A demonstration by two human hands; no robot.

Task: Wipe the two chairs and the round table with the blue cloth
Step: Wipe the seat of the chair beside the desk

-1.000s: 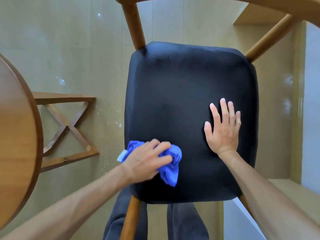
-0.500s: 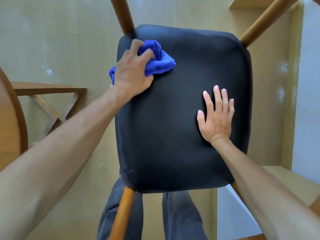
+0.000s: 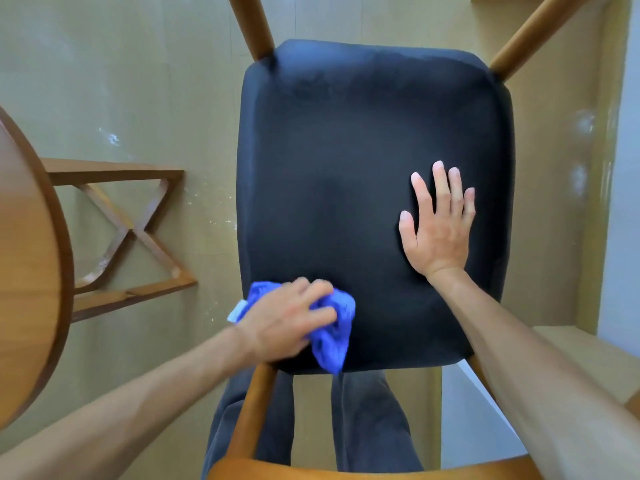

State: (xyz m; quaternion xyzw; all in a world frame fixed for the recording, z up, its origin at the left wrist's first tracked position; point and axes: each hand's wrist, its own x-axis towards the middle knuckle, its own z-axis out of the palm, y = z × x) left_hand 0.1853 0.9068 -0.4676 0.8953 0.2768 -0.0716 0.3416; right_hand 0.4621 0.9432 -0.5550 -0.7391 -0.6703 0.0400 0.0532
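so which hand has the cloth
The left hand, at the near left corner of the black seat, grips the blue cloth. The right hand lies flat and empty on the seat.

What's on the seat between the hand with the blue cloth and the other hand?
Nothing: in the head view, only bare black chair seat lies between the left hand gripping the blue cloth and the flat right hand.

The chair had a dark padded seat on brown wooden legs, and the right hand lay flat on its right half. The blue cloth, crumpled, sat under the left hand at the seat's near left corner, one fold hanging over the edge. The round table, brown wood, stood left of that hand, apart from the chair.
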